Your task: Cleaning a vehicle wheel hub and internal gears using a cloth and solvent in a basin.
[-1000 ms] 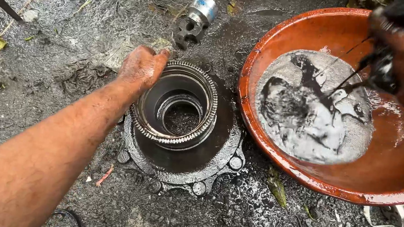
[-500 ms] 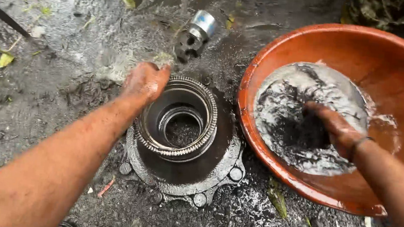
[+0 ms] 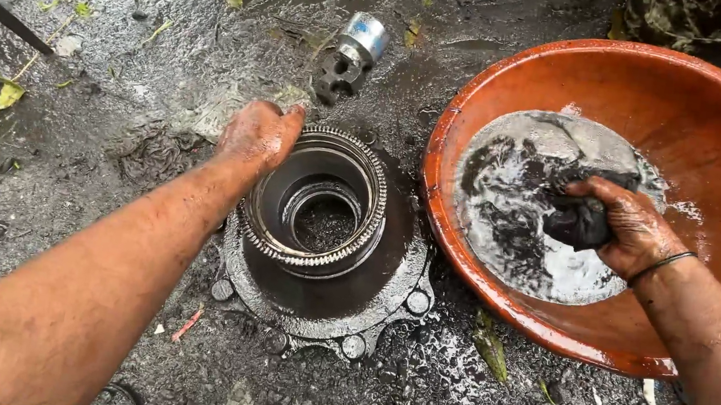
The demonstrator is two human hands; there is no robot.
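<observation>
A greasy metal wheel hub (image 3: 326, 270) with a toothed ring and studs around its flange lies flat on the wet ground. My left hand (image 3: 259, 136) rests on the hub's upper left rim, fingers curled over the toothed edge. To the right stands an orange basin (image 3: 658, 91) holding grey, dirty liquid (image 3: 517, 237). Inside it, my right hand (image 3: 630, 226) is closed around a dark soaked rag (image 3: 577, 223), held in the liquid. A black band sits on that wrist.
A small metal part with a shiny cylindrical end (image 3: 351, 57) lies on the ground above the hub. Wet dark asphalt with scattered leaves (image 3: 6, 94) surrounds everything. A dark rod (image 3: 1, 13) crosses the upper left corner.
My right hand came down from above the basin's right edge into the grey liquid and closed on the rag. My left hand stayed on the hub's rim.
</observation>
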